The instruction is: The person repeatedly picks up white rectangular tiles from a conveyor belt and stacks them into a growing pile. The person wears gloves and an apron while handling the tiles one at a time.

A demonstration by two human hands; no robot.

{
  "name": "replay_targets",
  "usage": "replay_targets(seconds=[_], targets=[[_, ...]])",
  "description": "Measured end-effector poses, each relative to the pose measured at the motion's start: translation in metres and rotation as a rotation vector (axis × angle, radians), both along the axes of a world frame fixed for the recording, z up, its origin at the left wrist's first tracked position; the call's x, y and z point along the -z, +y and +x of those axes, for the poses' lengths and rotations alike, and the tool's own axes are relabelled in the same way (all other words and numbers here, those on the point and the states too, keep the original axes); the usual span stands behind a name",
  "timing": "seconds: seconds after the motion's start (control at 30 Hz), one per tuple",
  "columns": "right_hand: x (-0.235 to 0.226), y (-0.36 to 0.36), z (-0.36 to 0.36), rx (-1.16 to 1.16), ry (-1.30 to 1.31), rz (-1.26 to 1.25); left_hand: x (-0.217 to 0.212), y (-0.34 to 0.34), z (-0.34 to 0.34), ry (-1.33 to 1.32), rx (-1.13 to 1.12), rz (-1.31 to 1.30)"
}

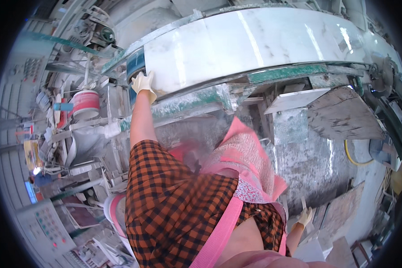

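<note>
A long polished white stone slab [254, 42] with faint grey veins lies on a green-edged machine bed. At its left end my left hand [143, 85], in a cream glove, touches the near corner with fingers spread. Beside that hand, a dark blue strip of the bed [136, 62] shows past the slab's end. My right hand [304, 217], gloved as well, is low on the right, away from the slab. Its fingers are closed around what looks like a thin pale strip [303, 203]; its kind is too small to make out.
The worn green bed rail [183, 102] runs along the slab's near side. Stone offcuts [344, 114] lean at the right, by a yellow hose [355, 156]. At left stand a red-and-white bucket [85, 105] and a control panel with buttons [47, 228].
</note>
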State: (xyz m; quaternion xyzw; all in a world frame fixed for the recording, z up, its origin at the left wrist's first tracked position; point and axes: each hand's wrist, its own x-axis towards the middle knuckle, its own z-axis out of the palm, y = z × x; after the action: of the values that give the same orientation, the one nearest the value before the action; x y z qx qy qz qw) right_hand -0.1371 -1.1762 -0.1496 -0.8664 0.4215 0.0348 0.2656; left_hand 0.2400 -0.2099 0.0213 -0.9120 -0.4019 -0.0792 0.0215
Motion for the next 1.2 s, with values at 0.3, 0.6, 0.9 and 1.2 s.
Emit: replay_targets(seconds=[0.3,0.6,0.9,1.2], targets=[[-0.134,0.126,0.119,0.191,-0.047,0.346,-0.003,0.059,0.075,-0.009,0.476,-0.542],[-0.073,0.081,0.130,-0.144,-0.047,0.191,-0.108,0.013,0.084,-0.587,0.005,-1.554],[-0.091,0.094,0.139,-0.329,0.002,-0.049,-0.252,-0.105,0.041,-0.282,0.504,-0.806],[-0.109,-0.012,0.106,-0.034,-0.171,0.165,-0.299,-0.274,-0.008,-0.366,0.654,-0.826]])
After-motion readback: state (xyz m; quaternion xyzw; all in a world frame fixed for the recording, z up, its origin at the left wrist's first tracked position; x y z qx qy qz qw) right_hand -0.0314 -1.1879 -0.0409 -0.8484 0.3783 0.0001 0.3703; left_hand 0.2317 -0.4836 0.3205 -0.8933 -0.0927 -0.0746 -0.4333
